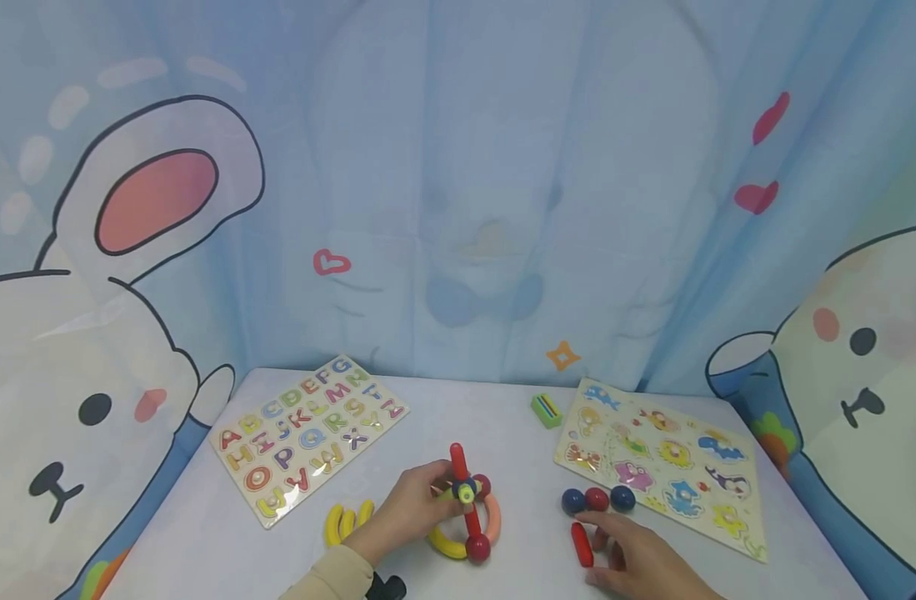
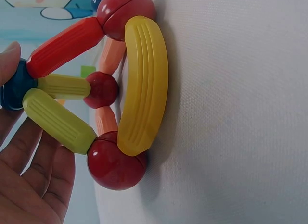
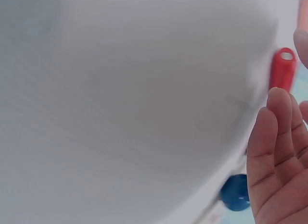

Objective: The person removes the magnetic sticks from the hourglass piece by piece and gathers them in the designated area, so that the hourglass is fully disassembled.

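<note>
My left hand holds a ball-and-rod toy structure by its blue ball, thumb on one side and fingers behind. Red and yellow-green rods slope from that ball to red balls. Along the table side, a curved yellow rod joins two red balls, and a curved peach rod lies on the structure's right side. A red rod points up from the top. My right hand is at a loose red rod on the table, its fingers fairly straight and its thumb near the rod's lower end.
Blue and red balls sit in a row beyond the right hand. Curved yellow rods lie left of the left wrist. A letter board is at left, an animal board at right, a green block behind. A curtain closes off the back.
</note>
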`<state>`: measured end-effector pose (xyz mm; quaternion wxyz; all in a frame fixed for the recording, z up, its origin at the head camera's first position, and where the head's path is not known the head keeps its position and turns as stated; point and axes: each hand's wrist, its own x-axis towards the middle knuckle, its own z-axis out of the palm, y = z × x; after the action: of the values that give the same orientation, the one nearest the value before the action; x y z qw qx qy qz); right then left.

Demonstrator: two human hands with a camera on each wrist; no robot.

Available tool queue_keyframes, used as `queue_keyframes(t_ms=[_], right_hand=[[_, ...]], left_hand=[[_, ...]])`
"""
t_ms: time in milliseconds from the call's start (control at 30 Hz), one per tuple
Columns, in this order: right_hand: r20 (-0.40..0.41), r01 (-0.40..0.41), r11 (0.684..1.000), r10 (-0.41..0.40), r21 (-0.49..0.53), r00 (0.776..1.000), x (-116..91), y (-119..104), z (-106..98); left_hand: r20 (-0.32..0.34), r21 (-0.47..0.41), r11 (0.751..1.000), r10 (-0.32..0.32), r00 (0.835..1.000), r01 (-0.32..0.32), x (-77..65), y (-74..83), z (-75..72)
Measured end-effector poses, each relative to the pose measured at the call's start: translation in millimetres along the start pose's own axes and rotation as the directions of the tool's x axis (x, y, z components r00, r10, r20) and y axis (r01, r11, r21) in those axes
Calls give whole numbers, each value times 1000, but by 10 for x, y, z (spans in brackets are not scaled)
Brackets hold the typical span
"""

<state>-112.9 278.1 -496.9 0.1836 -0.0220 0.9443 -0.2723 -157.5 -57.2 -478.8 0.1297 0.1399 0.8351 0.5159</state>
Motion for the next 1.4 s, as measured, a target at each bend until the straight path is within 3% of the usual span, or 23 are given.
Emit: queue_keyframes(t_ms=[133,233,333,533,667,833,1133,1267,1400], right_hand=[[-32,158,987,-158,11,987,-35,-142,-87],[-58,323,944,-320,66,946,3,-402,-106],[-89,439,886,-430,149,898,85,-738,-54],[-174,564,777,-537,280,825,220,-1265,150],[-219,587,764,-545,268,810,258,-1390,239],[-232,593,765,-547,252,805,278,-1410,271],[-151,529,795,-508,295,848,239,-1350,250],[-186,519,801,-485,298,854,182,-1223,169],[-221,477,818,-425,320,878,104,-979,52]], left_hand=[[0,11,1000,10,1000,-10,-6,1,-16],[-7,21,1000,17,1000,-17,-13,6,-34],[0,18,999,27,1000,-27,-11,11,-37],[15,20,997,75,997,-75,26,-11,-14],[13,32,996,81,997,-81,38,-16,-12],[7,41,995,87,996,-87,32,-32,-29],[9,39,996,84,996,-85,18,-47,-38],[-1,23,997,76,997,-76,8,-40,-27],[-10,13,999,47,999,-47,-4,-22,-16]])
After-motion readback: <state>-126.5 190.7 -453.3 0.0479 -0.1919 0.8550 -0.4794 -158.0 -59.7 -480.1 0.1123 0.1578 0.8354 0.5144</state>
